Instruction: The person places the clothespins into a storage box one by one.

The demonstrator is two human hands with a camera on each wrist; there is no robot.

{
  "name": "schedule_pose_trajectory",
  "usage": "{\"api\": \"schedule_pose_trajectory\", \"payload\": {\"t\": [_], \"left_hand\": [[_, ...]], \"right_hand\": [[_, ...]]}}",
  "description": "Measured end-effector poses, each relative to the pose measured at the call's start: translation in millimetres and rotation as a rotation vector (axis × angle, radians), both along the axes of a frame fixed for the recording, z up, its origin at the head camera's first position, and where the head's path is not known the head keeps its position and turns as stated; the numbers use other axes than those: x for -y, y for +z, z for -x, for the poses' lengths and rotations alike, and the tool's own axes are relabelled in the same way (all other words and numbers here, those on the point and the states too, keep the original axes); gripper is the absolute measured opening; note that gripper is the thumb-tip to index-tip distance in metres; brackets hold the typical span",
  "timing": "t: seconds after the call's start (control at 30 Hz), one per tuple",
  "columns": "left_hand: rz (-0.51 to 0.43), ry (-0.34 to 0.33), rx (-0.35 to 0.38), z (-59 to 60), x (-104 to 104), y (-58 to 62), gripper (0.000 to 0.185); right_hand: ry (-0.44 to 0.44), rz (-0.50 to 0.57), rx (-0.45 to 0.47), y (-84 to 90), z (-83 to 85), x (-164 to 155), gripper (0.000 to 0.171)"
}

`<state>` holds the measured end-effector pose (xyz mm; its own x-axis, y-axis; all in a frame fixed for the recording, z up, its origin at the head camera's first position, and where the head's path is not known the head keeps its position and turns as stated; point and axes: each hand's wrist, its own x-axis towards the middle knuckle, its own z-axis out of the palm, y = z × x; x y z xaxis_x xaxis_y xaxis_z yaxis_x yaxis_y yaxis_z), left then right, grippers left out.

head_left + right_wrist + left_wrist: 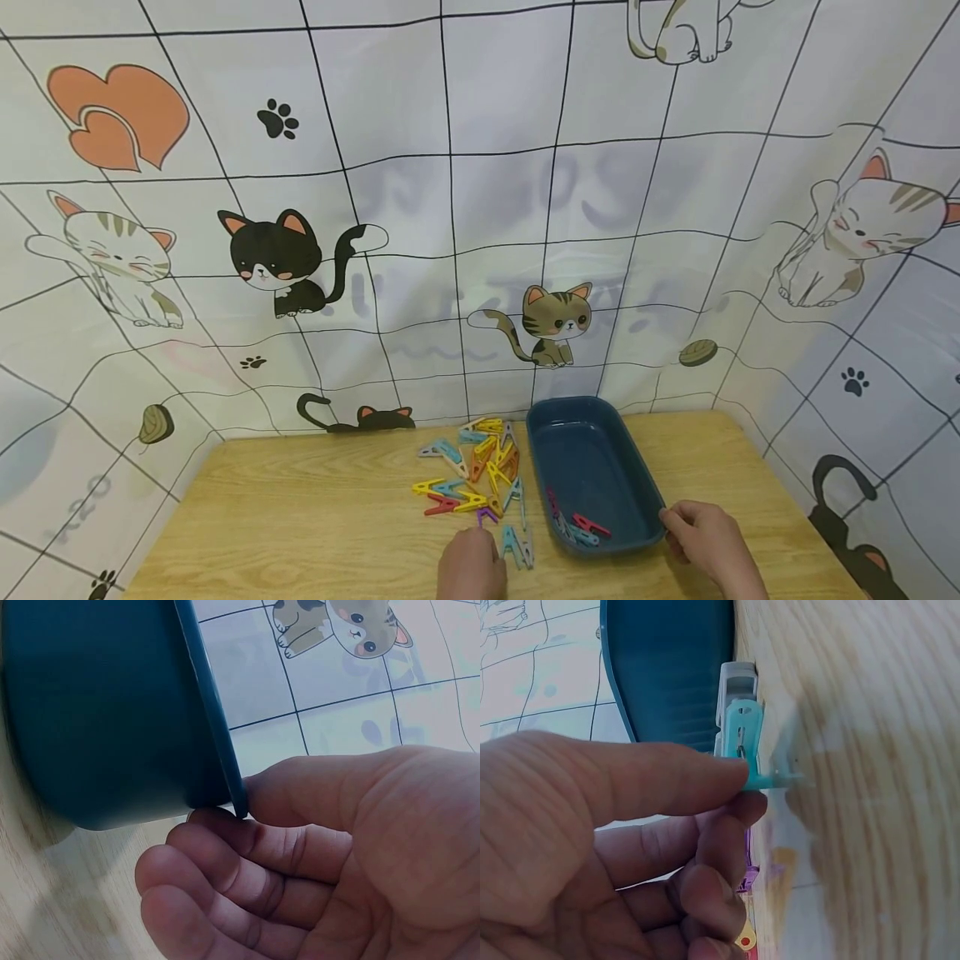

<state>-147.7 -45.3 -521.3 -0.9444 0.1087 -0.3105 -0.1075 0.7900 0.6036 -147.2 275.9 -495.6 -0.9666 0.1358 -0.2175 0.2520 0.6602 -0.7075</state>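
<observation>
Teal clothespin (744, 742) — at left hand's (607, 847) fingertips

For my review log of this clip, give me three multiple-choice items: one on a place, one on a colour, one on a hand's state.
1. Where does the loose pile of clothes pegs lie?
A. on the table, left of the tray
B. right of the tray
C. on the floor

2. What colour is the tray?
A. orange
B. white
C. dark blue

3. What is the right hand doing?
A. lying flat, away from the tray
B. touching the tray's near right corner
C. holding a cup

Key: 1 A, the head view shows the pegs beside the tray's left wall. 2 C, the tray is dark blue in every view. 3 B, the right wrist view shows the thumb against the rim and the fingers curled beneath it.
</observation>
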Motion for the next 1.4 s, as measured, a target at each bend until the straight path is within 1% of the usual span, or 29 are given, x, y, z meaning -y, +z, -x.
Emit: {"api": "schedule_pose_trajectory", "payload": {"t": [0.1,0.2,0.43,0.7,0.9,1.0,1.27,1.4], "left_hand": [[0.008,0.010,-0.004,0.1,-0.1,2.3,0.018],[0.019,0.024,-0.039,-0.9,0.3,4.7,0.018],[0.001,0.040,-0.201,-4.2,2.8,5.8,0.024],[-0.024,0.090,-0.294,-4.1,-0.2,10.0,0.029],[-0.053,0.110,-0.386,-5.8,-4.9,13.3,0.021],[-0.078,0.112,-0.432,-7.0,-8.6,15.7,0.020],[-0.085,0.117,-0.468,-8.9,-24.7,23.8,0.024],[-0.085,0.110,-0.508,-9.4,-34.4,27.1,0.023]], "right_hand": [[-0.001,-0.001,-0.001,0.1,0.4,0.1,0.028],[-0.001,-0.002,0.000,0.3,0.5,0.3,0.028],[-0.002,-0.004,0.003,0.2,0.5,0.5,0.029],[0.001,-0.011,0.009,-0.7,1.1,0.0,0.029],[-0.005,-0.004,0.009,0.0,1.0,0.9,0.029],[-0.004,-0.005,0.013,0.2,1.4,1.0,0.029],[0.002,-0.011,0.018,0.1,1.7,0.4,0.030],[0.006,-0.020,0.016,0.2,1.3,0.2,0.030]]}}
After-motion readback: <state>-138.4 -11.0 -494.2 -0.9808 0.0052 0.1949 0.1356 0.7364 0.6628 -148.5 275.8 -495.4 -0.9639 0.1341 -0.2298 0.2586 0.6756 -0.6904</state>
